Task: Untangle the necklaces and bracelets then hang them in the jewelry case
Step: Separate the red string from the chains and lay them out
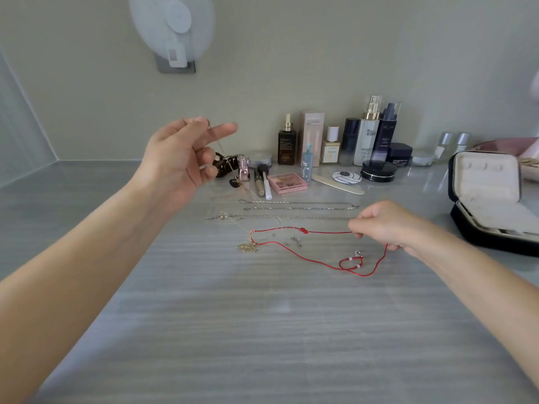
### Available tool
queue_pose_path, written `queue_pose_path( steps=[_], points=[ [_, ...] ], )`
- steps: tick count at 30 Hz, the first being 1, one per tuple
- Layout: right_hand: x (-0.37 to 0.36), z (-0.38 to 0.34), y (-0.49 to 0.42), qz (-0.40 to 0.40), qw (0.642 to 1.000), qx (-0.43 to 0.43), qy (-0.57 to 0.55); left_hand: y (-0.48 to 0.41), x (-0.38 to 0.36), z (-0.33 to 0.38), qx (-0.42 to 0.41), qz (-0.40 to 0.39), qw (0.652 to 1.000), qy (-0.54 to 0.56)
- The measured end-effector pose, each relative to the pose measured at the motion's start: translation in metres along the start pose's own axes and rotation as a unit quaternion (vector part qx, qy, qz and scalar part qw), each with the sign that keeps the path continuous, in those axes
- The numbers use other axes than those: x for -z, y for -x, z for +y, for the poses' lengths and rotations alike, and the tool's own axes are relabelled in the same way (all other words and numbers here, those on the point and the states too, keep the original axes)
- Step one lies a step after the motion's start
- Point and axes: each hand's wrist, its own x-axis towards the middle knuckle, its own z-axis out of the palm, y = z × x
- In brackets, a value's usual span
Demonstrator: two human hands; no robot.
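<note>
Right hand (385,225) pinches thin red string (304,230), left hand (180,154) a fine gold chain (220,147). Silver chains (297,203) lie just behind; string loops loosely.

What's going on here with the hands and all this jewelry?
A person is sorting jewelry on a grey counter. The left hand is raised, holding up a thin chain that dangles from its fingers. The right hand pinches one end of a red cord that lies looped on the counter. Silver chains lie stretched out straight behind it. The jewelry case stands open at the right, with nothing visibly hung in it yet.
</note>
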Motion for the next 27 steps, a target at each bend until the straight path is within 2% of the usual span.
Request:
queue_pose_path(
  steps=[4,8,12,16,19,23,27],
  points=[
    [0.000,0.000,-0.001,-0.001,1.000,0.019,-0.016,-0.001,0.002,-0.011,0.059,-0.047,0.994,-0.077],
    [-0.003,0.000,0.000,0.015,0.995,0.091,-0.047,0.002,0.001,-0.031,0.072,-0.108,0.970,-0.205],
    [-0.007,0.000,0.001,0.035,0.986,0.162,0.007,0.008,-0.002,-0.052,0.030,-0.153,0.896,-0.415],
    [-0.011,-0.001,0.003,0.065,0.975,0.203,0.068,0.017,-0.009,-0.079,-0.026,-0.204,0.830,-0.518],
    [-0.013,-0.006,0.008,0.082,0.967,0.230,0.078,0.024,-0.018,-0.098,-0.053,-0.203,0.804,-0.556],
    [-0.019,-0.014,0.012,0.062,0.962,0.252,0.082,0.030,-0.029,-0.113,-0.092,-0.134,0.776,-0.610],
    [-0.022,-0.017,0.015,0.033,0.963,0.255,0.081,0.030,-0.030,-0.113,-0.093,-0.125,0.780,-0.606]
  ],
)
